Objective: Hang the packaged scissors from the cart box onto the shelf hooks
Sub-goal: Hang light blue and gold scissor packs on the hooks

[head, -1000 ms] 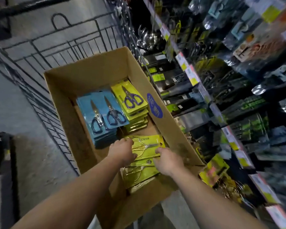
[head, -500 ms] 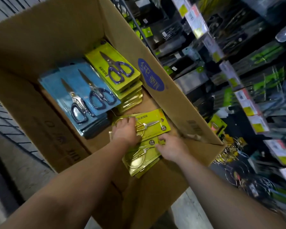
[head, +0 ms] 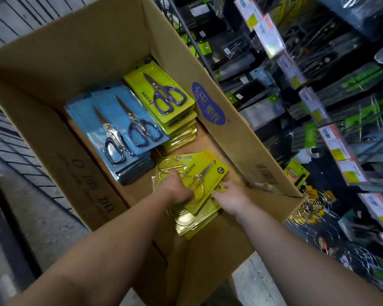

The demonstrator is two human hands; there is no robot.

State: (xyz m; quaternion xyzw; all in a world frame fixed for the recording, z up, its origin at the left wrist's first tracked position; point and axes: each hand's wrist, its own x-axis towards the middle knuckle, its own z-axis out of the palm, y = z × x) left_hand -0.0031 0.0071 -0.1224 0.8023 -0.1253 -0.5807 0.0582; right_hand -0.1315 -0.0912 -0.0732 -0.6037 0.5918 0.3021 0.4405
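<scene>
The cardboard box (head: pixel 80 69) sat open beside the shelf hooks (head: pixel 332 120), holding blue scissor packs (head: pixel 119 127), green packs (head: pixel 164 96) and, nearest, a loose pile of yellow packs of gold scissors (head: pixel 199 173). Both hands were in that pile. The left hand (head: pixel 175 186) lay curled over the top pack, seemingly gripping it, though its fingertips were hidden. The right hand (head: pixel 230 195) touched the pile's edge, its fingers tucked under; whether it held anything could not be told. Lifting one pack cleanly probably called for steadying the pile and keeping the hang hole free.
</scene>
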